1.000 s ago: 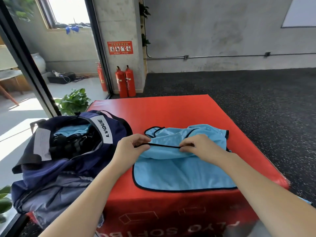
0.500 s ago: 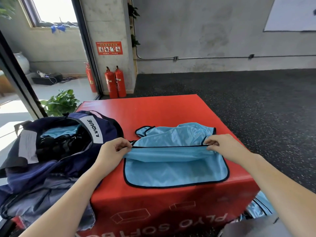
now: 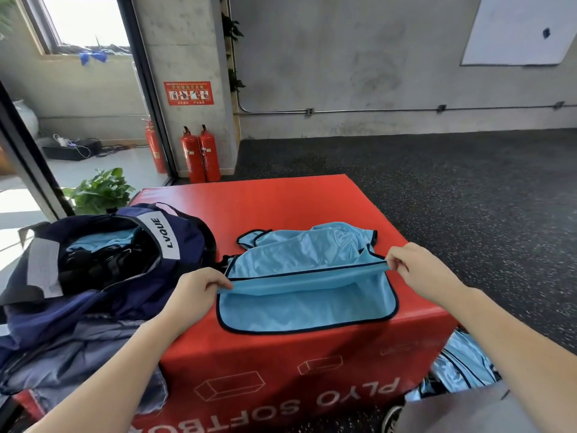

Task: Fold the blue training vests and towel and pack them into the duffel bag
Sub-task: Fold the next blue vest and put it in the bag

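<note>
left hand (image 3: pixel 195 293) pinches vest (image 3: pixel 307 295) edge | right hand (image 3: pixel 420 273) pinches opposite end | bag (image 3: pixel 103 264) beside left hand, unzipped

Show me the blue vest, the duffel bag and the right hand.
blue vest (image 3: pixel 306 303): head view, lower front panel.
duffel bag (image 3: pixel 187 232): head view, navy top flap.
right hand (image 3: pixel 420 271): head view, back of the hand.

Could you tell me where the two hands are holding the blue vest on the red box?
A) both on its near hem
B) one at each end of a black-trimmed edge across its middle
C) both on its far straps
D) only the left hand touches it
B: the left hand and right hand each pinch one end of the trimmed edge stretched across the blue vest.
</note>
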Motion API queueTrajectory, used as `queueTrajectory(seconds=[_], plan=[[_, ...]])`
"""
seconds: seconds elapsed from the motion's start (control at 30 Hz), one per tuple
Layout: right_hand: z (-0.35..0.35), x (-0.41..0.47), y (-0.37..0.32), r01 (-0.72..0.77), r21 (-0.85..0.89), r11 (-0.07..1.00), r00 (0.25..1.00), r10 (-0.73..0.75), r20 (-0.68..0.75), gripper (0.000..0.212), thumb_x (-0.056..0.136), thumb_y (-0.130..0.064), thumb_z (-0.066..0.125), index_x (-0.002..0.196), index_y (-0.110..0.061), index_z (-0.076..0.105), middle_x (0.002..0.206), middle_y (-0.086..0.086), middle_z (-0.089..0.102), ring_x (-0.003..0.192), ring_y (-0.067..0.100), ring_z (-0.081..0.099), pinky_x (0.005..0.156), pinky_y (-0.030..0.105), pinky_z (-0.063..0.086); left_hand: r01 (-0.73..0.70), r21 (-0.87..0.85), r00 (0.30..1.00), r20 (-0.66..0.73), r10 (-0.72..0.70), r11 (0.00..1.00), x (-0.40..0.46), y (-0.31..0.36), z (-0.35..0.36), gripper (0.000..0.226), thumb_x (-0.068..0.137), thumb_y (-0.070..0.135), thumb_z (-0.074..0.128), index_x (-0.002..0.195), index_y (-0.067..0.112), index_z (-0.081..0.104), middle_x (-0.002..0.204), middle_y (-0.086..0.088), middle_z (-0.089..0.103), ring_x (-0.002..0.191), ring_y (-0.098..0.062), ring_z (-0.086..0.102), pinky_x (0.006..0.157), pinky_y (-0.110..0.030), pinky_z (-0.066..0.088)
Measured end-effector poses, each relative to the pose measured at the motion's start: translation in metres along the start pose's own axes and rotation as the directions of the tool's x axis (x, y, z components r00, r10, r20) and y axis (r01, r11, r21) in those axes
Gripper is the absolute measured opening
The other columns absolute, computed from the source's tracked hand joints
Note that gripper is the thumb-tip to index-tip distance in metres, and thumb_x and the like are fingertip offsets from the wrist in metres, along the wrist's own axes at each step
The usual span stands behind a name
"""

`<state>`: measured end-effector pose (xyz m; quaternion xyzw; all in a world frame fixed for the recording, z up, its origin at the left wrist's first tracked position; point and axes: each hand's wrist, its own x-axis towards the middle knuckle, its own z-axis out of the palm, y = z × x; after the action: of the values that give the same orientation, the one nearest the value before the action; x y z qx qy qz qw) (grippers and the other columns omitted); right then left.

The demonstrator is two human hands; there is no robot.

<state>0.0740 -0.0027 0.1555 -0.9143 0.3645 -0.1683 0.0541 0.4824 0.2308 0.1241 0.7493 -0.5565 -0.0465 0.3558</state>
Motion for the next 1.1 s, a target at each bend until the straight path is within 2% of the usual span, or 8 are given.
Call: queueTrajectory(seconds=[0.13,0.27,0.37,0.5,0.63,0.8,0.9,1.1], plan=[[0.009,-0.005,0.011,0.03,-0.002,1.0,0.996,-0.03,0.078,0.035,0.097,0.0,0.054,0.094,-0.029,0.075,0.095,-0.027,0.062,0.1,0.006,0.049,0.093,0.025,0.041,0.055,0.014,0.997,0.052,-0.056,0.998,-0.006,-0.003,0.002,0.049,0.084,-0.012,0.054,0.079,0.031,0.077,0.088,0.021,0.073,0.092,0.017,0.06,0.08,0.003,0.037],[0.019,-0.009,0.01,0.024,0.052,0.998,0.985,-0.033,0.168,0.032,0.1,-0.007,0.054,0.104,-0.031,0.075,0.1,-0.03,0.06,0.099,0.002,0.046,0.094,0.021,0.039,0.076,0.03,0.989,0.123,-0.079,0.997,-0.011,-0.005,0.01,0.043,0.09,-0.002,0.06,0.081,0.037,0.075,0.092,0.022,0.072,0.092,0.016,0.059,0.077,0.002,0.037],[0.023,-0.013,0.008,0.056,0.005,0.998,0.965,-0.055,0.256,0.019,0.092,-0.036,0.067,0.111,-0.033,0.073,0.106,-0.023,0.063,0.103,0.002,0.046,0.101,0.027,0.04,0.064,0.066,0.976,0.204,-0.077,0.996,-0.018,-0.006,0.012,0.035,0.088,0.009,0.068,0.081,0.043,0.07,0.091,0.023,0.07,0.084,0.013,0.06,0.072,-0.001,0.039],[0.029,-0.023,0.004,0.133,-0.05,0.99,0.915,-0.103,0.39,0.053,0.075,-0.066,0.072,0.114,-0.03,0.071,0.106,-0.016,0.064,0.106,0.005,0.048,0.096,0.025,0.043,0.002,0.084,0.962,0.272,-0.025,0.996,-0.03,-0.003,0.013,0.028,0.079,0.02,0.082,0.083,0.044,0.069,0.091,0.019,0.07,0.075,0.015,0.057,0.071,-0.008,0.04],[0.037,-0.031,0.007,0.198,-0.108,0.974,0.924,-0.149,0.352,0.045,0.082,-0.057,0.072,0.118,-0.029,0.071,0.114,-0.015,0.064,0.112,0.008,0.051,0.097,0.027,0.043,-0.024,0.082,0.964,0.266,0.001,0.996,-0.036,-0.001,0.011,0.025,0.075,0.027,0.086,0.082,0.045,0.071,0.095,0.024,0.067,0.082,0.015,0.056,0.077,-0.008,0.039],[0.043,-0.039,0.01,0.332,-0.166,0.929,0.924,-0.285,0.256,0.021,0.098,-0.042,0.06,0.103,-0.029,0.076,0.099,-0.017,0.07,0.101,0.011,0.062,0.086,0.03,0.048,-0.031,0.117,0.956,0.292,-0.004,0.993,-0.038,0.002,0.008,0.021,0.072,0.041,0.088,0.078,0.049,0.07,0.097,0.03,0.062,0.091,0.017,0.055,0.08,-0.001,0.035],[0.048,-0.042,0.009,0.22,-0.103,0.97,0.957,-0.194,0.214,0.021,0.101,-0.04,0.053,0.103,-0.029,0.071,0.097,-0.018,0.063,0.096,0.004,0.057,0.087,0.026,0.046,-0.05,0.155,0.955,0.296,0.002,0.987,-0.037,0.005,0.008,0.021,0.068,0.054,0.085,0.08,0.047,0.069,0.094,0.027,0.065,0.089,0.015,0.056,0.078,-0.006,0.037],[0.05,-0.042,0.017,0.016,0.063,0.998,0.984,-0.027,0.174,0.013,0.099,-0.037,0.058,0.089,-0.031,0.065,0.09,-0.018,0.06,0.085,0.0,0.057,0.079,0.026,0.046,-0.055,0.332,0.96,0.277,-0.042,0.942,-0.034,0.003,0.016,0.057,0.063,0.083,0.069,0.1,0.039,0.066,0.088,0.024,0.055,0.083,0.001,0.05,0.074,-0.019,0.039]])
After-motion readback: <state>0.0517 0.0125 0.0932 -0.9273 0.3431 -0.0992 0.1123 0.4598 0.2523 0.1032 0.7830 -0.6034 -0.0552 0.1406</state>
